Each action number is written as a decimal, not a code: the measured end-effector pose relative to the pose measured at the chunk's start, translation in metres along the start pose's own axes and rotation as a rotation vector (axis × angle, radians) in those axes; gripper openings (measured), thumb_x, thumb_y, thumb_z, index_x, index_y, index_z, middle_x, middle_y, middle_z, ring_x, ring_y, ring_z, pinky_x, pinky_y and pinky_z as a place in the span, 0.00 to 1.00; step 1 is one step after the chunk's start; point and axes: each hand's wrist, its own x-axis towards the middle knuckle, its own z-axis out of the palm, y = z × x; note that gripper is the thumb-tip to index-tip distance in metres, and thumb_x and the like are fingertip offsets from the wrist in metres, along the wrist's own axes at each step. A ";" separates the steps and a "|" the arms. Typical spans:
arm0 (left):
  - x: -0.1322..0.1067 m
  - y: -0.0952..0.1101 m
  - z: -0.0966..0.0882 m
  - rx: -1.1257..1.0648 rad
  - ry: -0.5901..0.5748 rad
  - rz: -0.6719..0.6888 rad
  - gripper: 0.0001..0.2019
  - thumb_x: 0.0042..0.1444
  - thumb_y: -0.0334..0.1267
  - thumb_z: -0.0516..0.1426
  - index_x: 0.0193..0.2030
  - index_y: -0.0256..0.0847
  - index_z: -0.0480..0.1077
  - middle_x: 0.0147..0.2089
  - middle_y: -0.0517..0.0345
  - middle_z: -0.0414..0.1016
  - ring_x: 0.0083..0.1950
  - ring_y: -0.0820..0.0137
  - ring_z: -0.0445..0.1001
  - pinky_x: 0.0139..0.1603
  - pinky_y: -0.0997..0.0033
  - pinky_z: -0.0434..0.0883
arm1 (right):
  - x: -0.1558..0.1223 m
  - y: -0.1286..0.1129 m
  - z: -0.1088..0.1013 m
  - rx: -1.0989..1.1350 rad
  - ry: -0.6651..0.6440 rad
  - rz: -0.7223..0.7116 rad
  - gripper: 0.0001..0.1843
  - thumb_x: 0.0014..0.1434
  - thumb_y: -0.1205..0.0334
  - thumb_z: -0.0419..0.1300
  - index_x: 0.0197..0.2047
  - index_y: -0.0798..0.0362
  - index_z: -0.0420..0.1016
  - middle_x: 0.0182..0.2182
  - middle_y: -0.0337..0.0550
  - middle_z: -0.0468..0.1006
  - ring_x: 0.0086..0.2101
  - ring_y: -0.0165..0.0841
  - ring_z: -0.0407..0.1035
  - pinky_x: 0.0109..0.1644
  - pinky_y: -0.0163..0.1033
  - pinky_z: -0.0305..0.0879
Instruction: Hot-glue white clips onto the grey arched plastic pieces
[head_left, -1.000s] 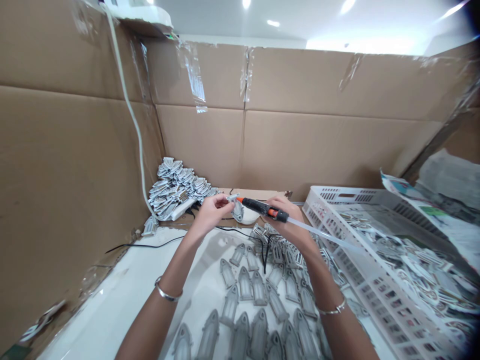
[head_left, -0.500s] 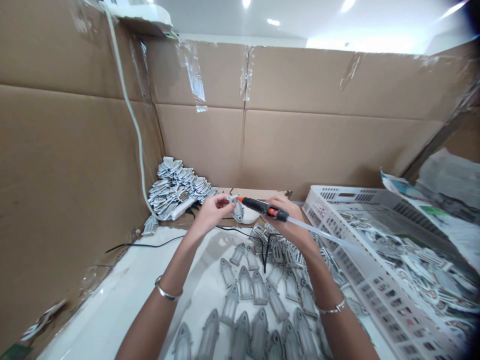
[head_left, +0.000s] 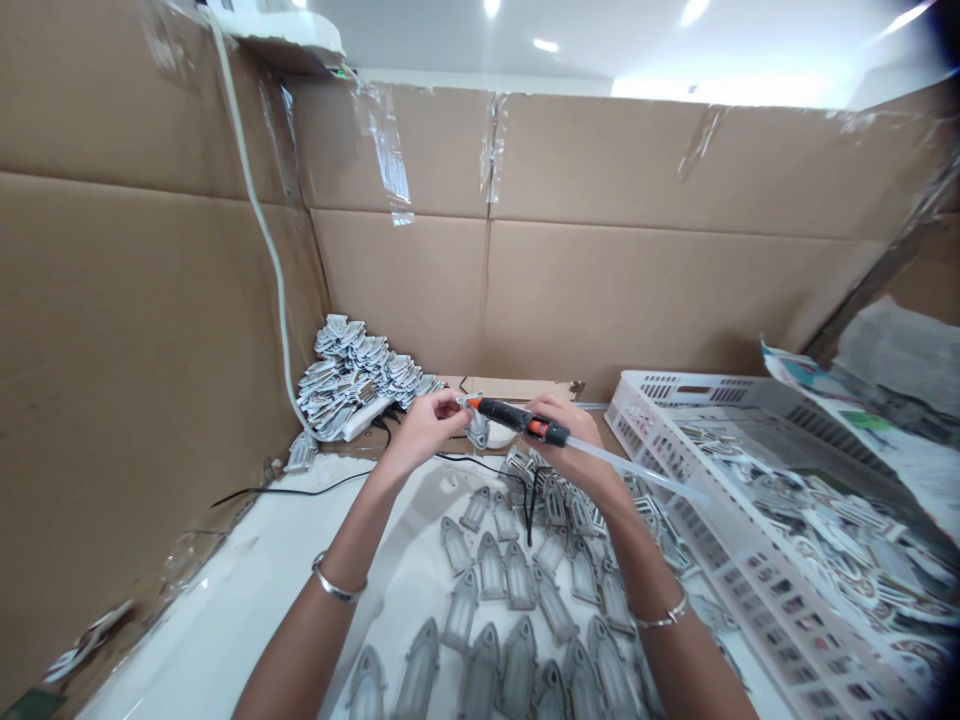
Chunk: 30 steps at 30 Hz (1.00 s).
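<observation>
My right hand [head_left: 562, 425] is closed around a black and orange hot glue gun [head_left: 517, 418], with a clear glue stick [head_left: 637, 468] trailing from its rear. Its orange nozzle points left and meets a small grey-white plastic piece [head_left: 477, 428], which my left hand [head_left: 429, 425] pinches between thumb and fingers. Whether nozzle and piece actually touch is too small to tell. Below the hands, several grey boat-shaped plastic pieces [head_left: 517, 575] lie in loose rows on the white tabletop [head_left: 300, 540].
A heap of similar pieces [head_left: 352, 375] fills the back left corner beside a white power strip [head_left: 367, 417]. To the right stands a white plastic crate [head_left: 750, 560] holding many flat pieces. Cardboard walls [head_left: 637, 280] enclose the table. A black cable [head_left: 529, 500] crosses it.
The glue gun has shifted slightly left and down at its rear end, together with my right hand. My left hand keeps its pinch on the plastic piece, almost unmoved.
</observation>
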 end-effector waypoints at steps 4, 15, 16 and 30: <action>0.001 -0.002 0.000 0.006 -0.013 -0.010 0.11 0.47 0.40 0.61 0.36 0.36 0.73 0.31 0.59 0.74 0.32 0.71 0.71 0.37 0.71 0.66 | 0.000 0.001 0.003 -0.005 -0.024 -0.007 0.03 0.53 0.65 0.57 0.32 0.48 0.72 0.37 0.40 0.77 0.39 0.35 0.68 0.40 0.39 0.59; 0.000 -0.006 0.003 0.014 -0.067 0.013 0.07 0.48 0.38 0.60 0.33 0.37 0.73 0.31 0.59 0.74 0.32 0.71 0.71 0.36 0.71 0.66 | 0.001 -0.003 0.003 0.024 -0.004 -0.012 0.03 0.53 0.65 0.57 0.31 0.48 0.71 0.35 0.41 0.77 0.38 0.36 0.68 0.40 0.40 0.60; 0.000 -0.005 0.002 0.007 -0.065 0.006 0.07 0.49 0.38 0.60 0.33 0.37 0.73 0.30 0.59 0.75 0.32 0.71 0.71 0.36 0.71 0.66 | 0.001 -0.003 0.002 0.031 0.009 -0.006 0.02 0.53 0.64 0.57 0.31 0.48 0.71 0.35 0.41 0.76 0.37 0.36 0.68 0.40 0.40 0.60; -0.002 0.004 -0.001 -0.017 -0.026 -0.030 0.10 0.49 0.41 0.62 0.35 0.36 0.75 0.32 0.58 0.76 0.33 0.71 0.72 0.38 0.71 0.66 | 0.000 -0.006 -0.010 0.035 0.007 0.042 0.05 0.56 0.59 0.58 0.30 0.49 0.73 0.35 0.42 0.76 0.37 0.35 0.69 0.39 0.39 0.60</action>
